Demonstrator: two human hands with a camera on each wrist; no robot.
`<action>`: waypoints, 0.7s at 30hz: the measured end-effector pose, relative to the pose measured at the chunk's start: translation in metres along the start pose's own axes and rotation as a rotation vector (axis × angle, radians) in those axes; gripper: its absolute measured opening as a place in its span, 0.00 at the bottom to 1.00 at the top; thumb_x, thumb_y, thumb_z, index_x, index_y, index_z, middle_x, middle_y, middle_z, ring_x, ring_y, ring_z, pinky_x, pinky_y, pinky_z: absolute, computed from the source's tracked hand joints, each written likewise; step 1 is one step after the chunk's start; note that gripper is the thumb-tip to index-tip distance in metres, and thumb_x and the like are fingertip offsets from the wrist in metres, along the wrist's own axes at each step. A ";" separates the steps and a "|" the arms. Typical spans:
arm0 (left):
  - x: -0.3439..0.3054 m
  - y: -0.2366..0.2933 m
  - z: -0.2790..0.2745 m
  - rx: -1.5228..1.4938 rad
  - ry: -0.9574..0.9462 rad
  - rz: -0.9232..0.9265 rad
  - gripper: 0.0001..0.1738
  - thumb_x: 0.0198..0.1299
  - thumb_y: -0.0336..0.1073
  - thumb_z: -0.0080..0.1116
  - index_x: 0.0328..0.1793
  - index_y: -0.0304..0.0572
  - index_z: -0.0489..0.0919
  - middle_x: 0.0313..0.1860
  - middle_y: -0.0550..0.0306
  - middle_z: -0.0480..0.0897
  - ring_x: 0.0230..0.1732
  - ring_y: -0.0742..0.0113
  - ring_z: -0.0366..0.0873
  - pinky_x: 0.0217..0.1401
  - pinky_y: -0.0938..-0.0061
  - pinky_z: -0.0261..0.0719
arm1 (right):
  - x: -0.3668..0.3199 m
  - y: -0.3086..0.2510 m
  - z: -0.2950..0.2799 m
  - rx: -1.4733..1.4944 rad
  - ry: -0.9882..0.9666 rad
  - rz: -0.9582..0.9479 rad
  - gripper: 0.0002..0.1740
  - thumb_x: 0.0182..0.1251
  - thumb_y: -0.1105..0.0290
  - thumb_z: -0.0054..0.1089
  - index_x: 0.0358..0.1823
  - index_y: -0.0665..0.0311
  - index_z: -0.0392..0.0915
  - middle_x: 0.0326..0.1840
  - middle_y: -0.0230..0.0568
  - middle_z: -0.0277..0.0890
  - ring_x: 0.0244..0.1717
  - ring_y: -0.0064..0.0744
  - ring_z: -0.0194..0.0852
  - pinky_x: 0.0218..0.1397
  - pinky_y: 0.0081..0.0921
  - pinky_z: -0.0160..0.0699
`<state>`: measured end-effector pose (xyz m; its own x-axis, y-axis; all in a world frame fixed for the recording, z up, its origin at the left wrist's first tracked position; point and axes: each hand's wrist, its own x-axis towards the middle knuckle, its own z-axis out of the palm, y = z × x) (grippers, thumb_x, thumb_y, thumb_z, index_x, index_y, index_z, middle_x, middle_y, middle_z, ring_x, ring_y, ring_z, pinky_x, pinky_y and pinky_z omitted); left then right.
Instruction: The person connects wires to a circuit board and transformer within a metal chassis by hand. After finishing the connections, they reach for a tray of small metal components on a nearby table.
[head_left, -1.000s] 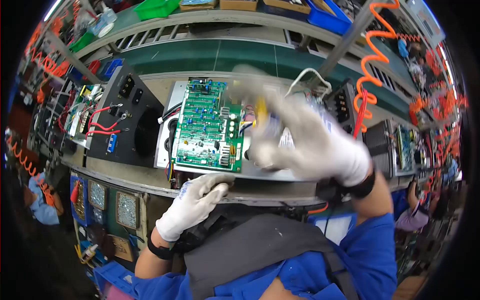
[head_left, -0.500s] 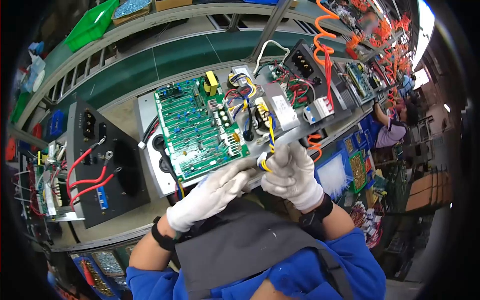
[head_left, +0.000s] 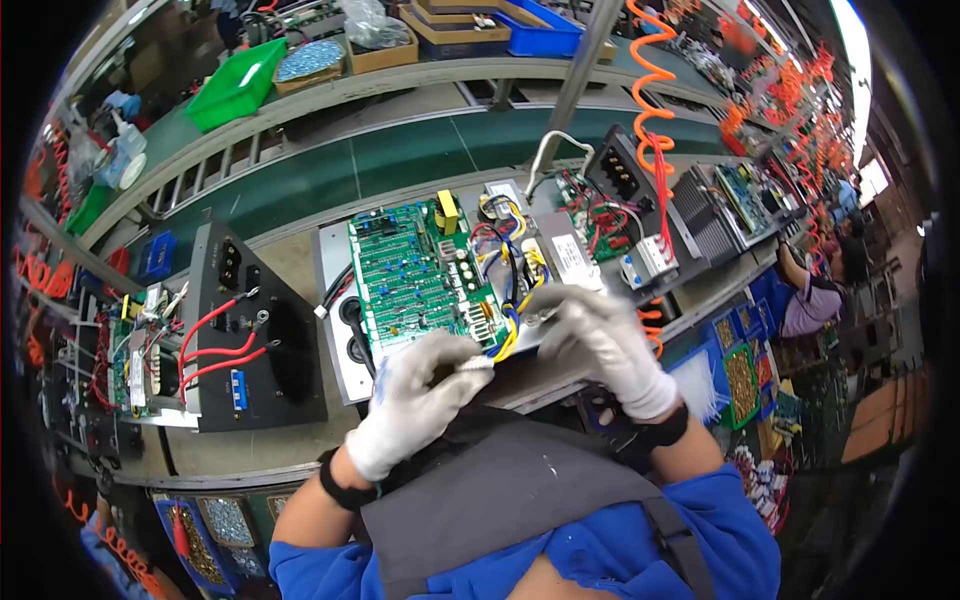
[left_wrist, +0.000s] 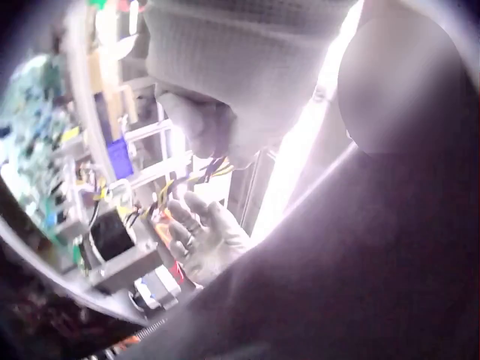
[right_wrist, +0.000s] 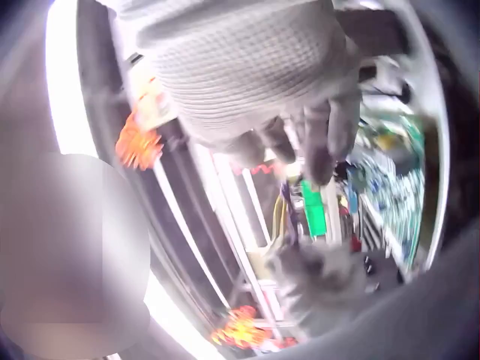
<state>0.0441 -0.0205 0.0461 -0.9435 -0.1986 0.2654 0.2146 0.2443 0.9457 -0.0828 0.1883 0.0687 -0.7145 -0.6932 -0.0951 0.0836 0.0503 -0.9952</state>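
Note:
My gloved left hand (head_left: 412,402) pinches a white plug connector (head_left: 476,365) at the near edge of the metal chassis. Yellow, blue and black wires (head_left: 512,332) run from this plug back toward the transformer (head_left: 535,262). Just right of the wires is my gloved right hand (head_left: 618,355), blurred in the head view. Its fingers (left_wrist: 193,214) look spread and loosely bent in the left wrist view, with nothing held. A green circuit board (head_left: 410,262) lies on the chassis beyond my left hand.
A black panel (head_left: 250,350) with red cables stands at left. On the right are another black unit (head_left: 640,190) and a coiled orange hose (head_left: 650,75). Behind the bench runs a green conveyor (head_left: 300,190), with a green bin (head_left: 236,85) on the shelf above.
The left hand now pinches the plug, which was at the right hand's fingers half a second ago. The right hand has opened and moved slightly up and right, off the wires.

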 end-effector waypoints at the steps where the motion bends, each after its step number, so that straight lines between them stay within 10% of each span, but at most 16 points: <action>1: 0.002 0.012 -0.012 0.244 -0.006 0.247 0.09 0.49 0.26 0.69 0.36 0.39 0.80 0.25 0.57 0.77 0.26 0.65 0.76 0.31 0.70 0.73 | 0.009 -0.006 -0.013 -0.283 0.050 -0.159 0.23 0.77 0.59 0.49 0.66 0.66 0.70 0.50 0.43 0.77 0.44 0.36 0.81 0.52 0.35 0.78; 4: 0.009 0.032 -0.011 0.739 -0.106 0.681 0.12 0.45 0.32 0.65 0.38 0.45 0.78 0.23 0.64 0.76 0.23 0.64 0.75 0.25 0.69 0.70 | 0.046 -0.053 -0.007 -0.970 -0.330 -0.903 0.21 0.72 0.67 0.52 0.64 0.65 0.72 0.55 0.50 0.76 0.61 0.55 0.70 0.71 0.43 0.61; 7: 0.009 0.048 -0.014 0.979 -0.187 0.786 0.10 0.46 0.33 0.65 0.35 0.46 0.77 0.20 0.66 0.73 0.20 0.68 0.72 0.24 0.72 0.68 | 0.066 -0.040 0.005 -0.725 -1.048 -0.322 0.18 0.72 0.66 0.54 0.59 0.67 0.74 0.46 0.49 0.79 0.50 0.46 0.78 0.56 0.34 0.75; 9: -0.001 0.047 -0.014 1.025 -0.144 0.768 0.07 0.47 0.31 0.63 0.34 0.46 0.79 0.22 0.66 0.75 0.21 0.69 0.74 0.24 0.71 0.71 | 0.075 -0.041 0.016 -0.542 -1.108 -0.146 0.16 0.70 0.66 0.58 0.53 0.68 0.77 0.40 0.48 0.80 0.43 0.41 0.80 0.47 0.30 0.77; 11: -0.001 0.036 -0.024 0.767 -0.081 0.603 0.09 0.51 0.30 0.62 0.41 0.42 0.81 0.26 0.60 0.80 0.24 0.64 0.79 0.27 0.70 0.75 | 0.070 -0.036 0.024 -0.541 -0.889 -0.406 0.14 0.67 0.66 0.61 0.47 0.69 0.80 0.37 0.48 0.80 0.41 0.42 0.79 0.45 0.31 0.76; 13: -0.020 0.006 -0.008 -0.012 0.382 -0.175 0.21 0.69 0.46 0.57 0.56 0.35 0.78 0.37 0.50 0.84 0.30 0.66 0.83 0.32 0.77 0.79 | 0.071 -0.031 0.029 -0.717 -0.646 -0.790 0.10 0.57 0.70 0.67 0.39 0.64 0.81 0.29 0.38 0.79 0.34 0.41 0.78 0.39 0.34 0.74; 15: -0.021 -0.001 -0.019 -0.617 -0.176 -0.591 0.33 0.73 0.60 0.46 0.60 0.33 0.74 0.42 0.50 0.84 0.32 0.72 0.82 0.32 0.81 0.79 | 0.070 -0.021 0.035 -0.969 -0.507 -1.093 0.13 0.49 0.70 0.68 0.38 0.60 0.81 0.28 0.33 0.80 0.34 0.37 0.79 0.40 0.35 0.74; 17: -0.025 -0.010 -0.002 -0.945 -0.283 -0.594 0.36 0.71 0.65 0.43 0.55 0.35 0.75 0.37 0.50 0.83 0.31 0.70 0.81 0.35 0.78 0.78 | 0.066 -0.014 0.040 -1.089 -0.461 -1.206 0.19 0.43 0.64 0.68 0.40 0.60 0.79 0.27 0.30 0.77 0.37 0.35 0.79 0.44 0.36 0.76; 19: -0.025 -0.023 -0.010 -0.893 -0.307 -0.602 0.32 0.68 0.64 0.51 0.50 0.38 0.76 0.33 0.54 0.82 0.29 0.72 0.80 0.33 0.80 0.77 | 0.061 -0.011 0.038 -1.122 -0.502 -1.131 0.19 0.47 0.62 0.68 0.41 0.60 0.79 0.28 0.33 0.77 0.37 0.37 0.79 0.45 0.37 0.76; 21: -0.019 -0.027 -0.017 -0.651 -0.348 -0.743 0.19 0.64 0.52 0.64 0.40 0.42 0.79 0.25 0.59 0.80 0.24 0.71 0.78 0.27 0.77 0.75 | 0.048 -0.014 0.034 -1.151 -0.666 -0.625 0.16 0.60 0.57 0.66 0.41 0.60 0.78 0.27 0.38 0.77 0.37 0.42 0.80 0.46 0.39 0.77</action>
<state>0.0602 -0.0397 0.0192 -0.8920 0.2200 -0.3948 -0.4517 -0.4059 0.7945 -0.0943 0.1299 0.0789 0.0465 -0.9972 0.0582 -0.9274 -0.0648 -0.3685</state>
